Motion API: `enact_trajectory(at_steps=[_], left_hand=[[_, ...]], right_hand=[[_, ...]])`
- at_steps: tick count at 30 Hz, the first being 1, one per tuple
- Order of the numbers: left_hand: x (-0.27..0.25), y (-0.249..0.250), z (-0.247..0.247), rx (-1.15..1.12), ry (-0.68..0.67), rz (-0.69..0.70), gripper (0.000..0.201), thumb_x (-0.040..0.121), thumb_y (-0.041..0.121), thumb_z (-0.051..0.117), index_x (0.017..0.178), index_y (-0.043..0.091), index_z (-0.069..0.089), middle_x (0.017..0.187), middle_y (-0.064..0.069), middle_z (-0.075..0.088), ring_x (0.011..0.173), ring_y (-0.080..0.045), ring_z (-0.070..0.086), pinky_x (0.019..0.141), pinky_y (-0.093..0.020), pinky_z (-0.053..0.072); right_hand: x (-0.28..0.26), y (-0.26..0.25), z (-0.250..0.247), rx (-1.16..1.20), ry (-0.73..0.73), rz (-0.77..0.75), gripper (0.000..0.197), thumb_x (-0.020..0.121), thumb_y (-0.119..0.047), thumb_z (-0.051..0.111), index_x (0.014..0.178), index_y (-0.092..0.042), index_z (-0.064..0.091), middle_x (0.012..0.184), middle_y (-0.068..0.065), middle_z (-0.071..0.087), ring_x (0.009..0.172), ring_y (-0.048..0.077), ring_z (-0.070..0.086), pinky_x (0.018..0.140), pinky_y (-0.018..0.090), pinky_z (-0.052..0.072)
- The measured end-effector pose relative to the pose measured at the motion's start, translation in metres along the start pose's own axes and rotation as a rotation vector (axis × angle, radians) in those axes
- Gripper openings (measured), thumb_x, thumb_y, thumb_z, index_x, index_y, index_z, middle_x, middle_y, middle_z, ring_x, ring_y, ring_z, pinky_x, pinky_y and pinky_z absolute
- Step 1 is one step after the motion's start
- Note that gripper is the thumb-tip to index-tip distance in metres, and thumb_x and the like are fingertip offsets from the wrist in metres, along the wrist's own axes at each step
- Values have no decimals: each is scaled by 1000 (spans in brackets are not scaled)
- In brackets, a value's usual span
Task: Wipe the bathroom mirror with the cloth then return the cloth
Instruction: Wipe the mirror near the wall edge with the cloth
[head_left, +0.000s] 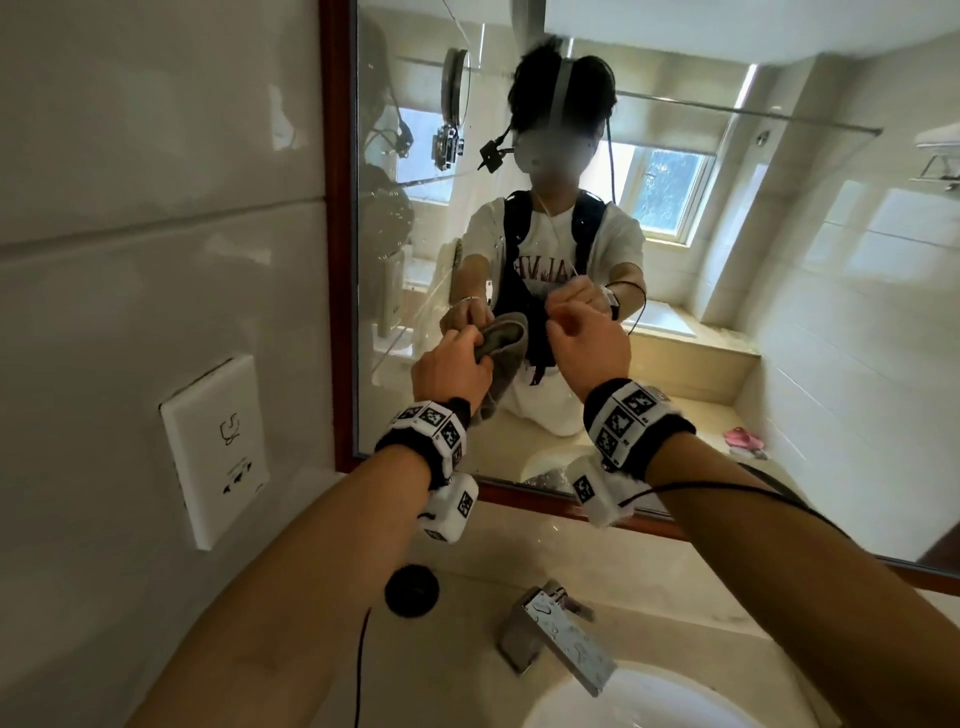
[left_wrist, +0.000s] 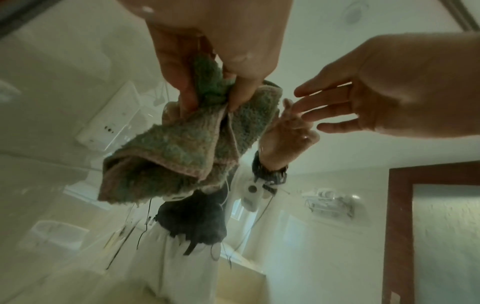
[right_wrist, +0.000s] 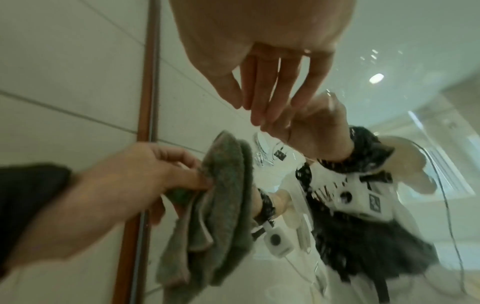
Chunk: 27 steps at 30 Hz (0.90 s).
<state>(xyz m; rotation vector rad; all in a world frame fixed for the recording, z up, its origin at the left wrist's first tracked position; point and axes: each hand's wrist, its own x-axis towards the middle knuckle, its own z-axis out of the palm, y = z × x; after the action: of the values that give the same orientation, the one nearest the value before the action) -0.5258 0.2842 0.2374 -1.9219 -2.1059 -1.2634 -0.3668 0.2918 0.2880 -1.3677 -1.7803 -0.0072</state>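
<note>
A pale stone bench (head_left: 649, 587) with a tap (head_left: 558, 631) lies nearest. Above it the left hand (head_left: 451, 370) pinches the bunched green cloth (head_left: 136, 328) in its grip, right at the mirror (head_left: 779, 312); the right hand (head_left: 587, 345) hangs relaxed and empty. Droplets remain, so wiping seems unfinished; the return is still left.

On my feed both forearms were bare, no sleeves showing in the head view. Each wrist wore a black fuzzy band (head_left: 641, 423) faced with white plates printed with black square markers. A white boxy camera (head_left: 449, 509) with its own marker hung under the left wrist, and a similar white unit (head_left: 597, 491) sat under the right. A thin black cable (head_left: 727, 488) ran back along the right forearm, and another black cable (head_left: 360, 670) trailed below the left arm.
</note>
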Motion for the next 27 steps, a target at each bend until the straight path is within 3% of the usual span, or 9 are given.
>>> enact_trajectory(at_steps=[1, 3, 5, 7, 9, 15, 20, 27], left_hand=[[6, 2, -7, -20, 26, -3, 19, 91, 28, 56, 109, 23, 58, 110, -2, 60, 97, -26, 61, 83, -35, 48], [17, 5, -20, -65, 75, 0, 21, 90, 23, 59, 111, 21, 59, 114, -3, 56, 100, -25, 58, 83, -35, 46], [28, 10, -33, -100, 136, 16, 24, 88, 16, 60, 111, 19, 59, 117, -4, 52, 102, -25, 56, 83, -35, 47], [39, 15, -44, -129, 202, 35, 27, 85, 10, 60, 111, 20, 59, 118, -5, 50, 102, -25, 55, 82, -35, 47], [49, 20, -53, -171, 272, 62, 29, 84, 6, 60, 109, 20, 60, 117, -6, 49, 103, -26, 55, 83, -35, 49], [69, 26, -64, -205, 385, 126, 30, 84, 13, 63, 113, 20, 66, 125, -8, 50, 115, -27, 49, 89, -43, 50], [64, 24, -58, -67, 340, 144, 35, 85, 29, 67, 119, 23, 64, 138, -6, 43, 126, -24, 37, 87, -40, 48], [79, 40, -76, -35, 402, 183, 18, 87, 28, 65, 103, 22, 71, 126, -3, 52, 116, -23, 45, 78, -37, 48]], right_hand=[[4, -2, -2, -45, 59, -98, 26, 89, -24, 54, 109, -20, 69, 107, 1, 70, 103, 23, 60, 88, 32, 47], [11, -6, -1, -142, 153, -289, 37, 82, -20, 51, 116, -20, 65, 121, 5, 63, 121, 32, 49, 97, 51, 43], [19, -8, 0, -319, 173, -392, 53, 78, -24, 54, 131, -24, 55, 144, 9, 45, 136, 38, 31, 104, 63, 30], [30, -12, -2, -477, 160, -404, 69, 80, -33, 60, 145, -31, 38, 159, 11, 19, 146, 41, 11, 110, 65, 11], [42, -15, -7, -554, 177, -413, 80, 82, -45, 63, 151, -35, 24, 162, 11, 5, 147, 42, 2, 110, 66, 3], [69, -1, -14, -626, 193, -373, 89, 80, -77, 43, 154, -37, 10, 163, 8, -2, 148, 41, -2, 107, 74, 6], [69, 4, -6, -588, 234, -392, 85, 84, -81, 28, 154, -36, 10, 163, 9, 3, 148, 41, 2, 108, 73, 5], [70, 4, -1, -567, 263, -401, 82, 86, -78, 29, 154, -35, 14, 163, 10, 4, 148, 42, 3, 108, 73, 5]])
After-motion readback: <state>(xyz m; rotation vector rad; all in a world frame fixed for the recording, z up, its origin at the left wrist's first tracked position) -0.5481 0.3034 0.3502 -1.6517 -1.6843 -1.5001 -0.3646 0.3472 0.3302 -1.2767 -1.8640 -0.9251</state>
